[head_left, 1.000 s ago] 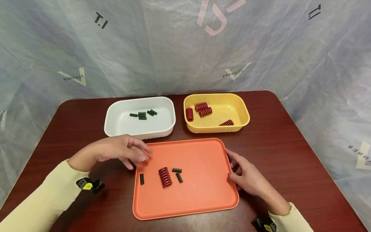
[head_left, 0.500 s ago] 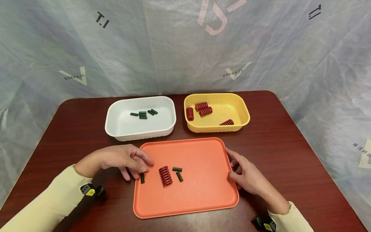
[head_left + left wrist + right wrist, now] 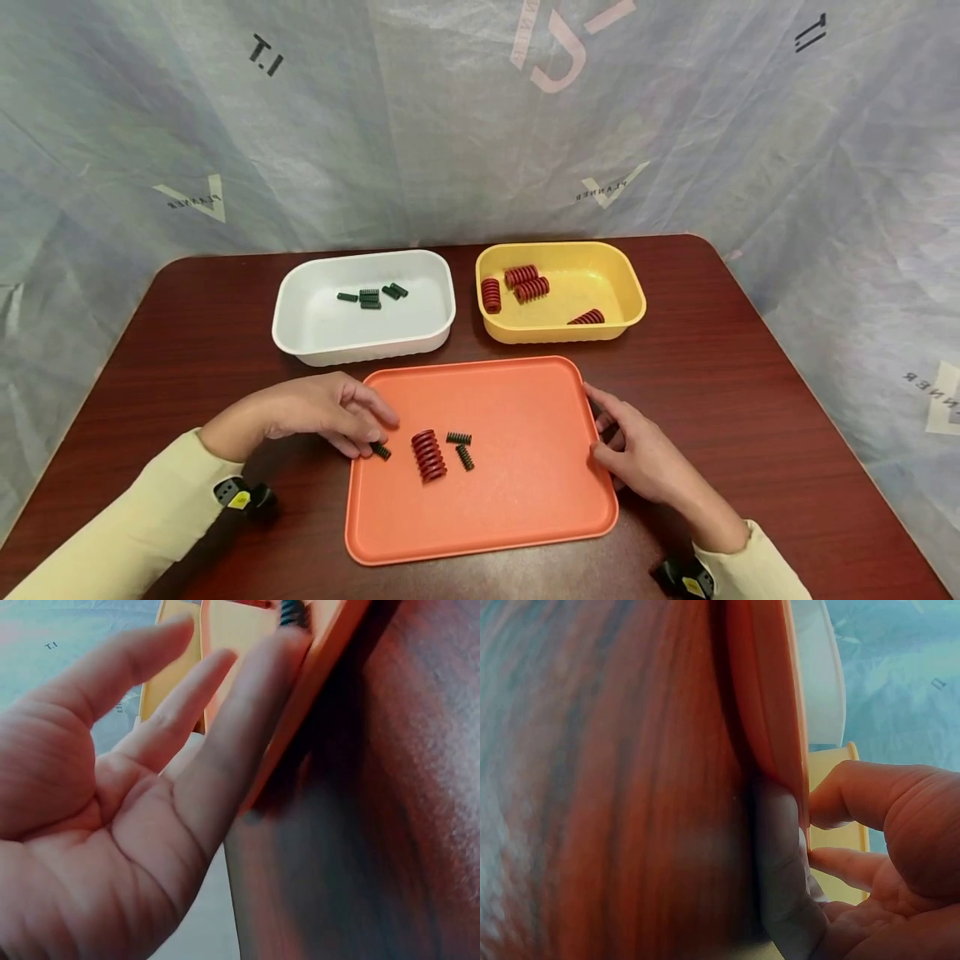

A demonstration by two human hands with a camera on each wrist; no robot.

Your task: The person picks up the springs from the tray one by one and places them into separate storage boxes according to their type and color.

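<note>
An orange tray (image 3: 525,500) lies on the table; on it are a large red coil spring (image 3: 428,456) and two small dark green springs, one lying crosswise (image 3: 459,437) and one slanted (image 3: 465,457). At the tray's left edge, my left hand (image 3: 330,414) touches another small green spring (image 3: 381,451) with a fingertip, its fingers loosely bent. The left wrist view shows this spring (image 3: 293,613) at one fingertip, the other digits apart from it. My right hand (image 3: 637,454) holds the tray's right edge; in the right wrist view its digits (image 3: 780,855) lie on both sides of the rim.
Behind the tray stand a white bin (image 3: 315,329) with several small green springs and a yellow bin (image 3: 562,335) with several red springs. A dark reddish wood table (image 3: 720,383) carries everything. A grey sheet (image 3: 450,125) hangs behind it.
My left hand has moved down and slightly right onto the tray's left edge. The small green spring there has turned from upright to slanted and shifted right. The right hand stays at the tray.
</note>
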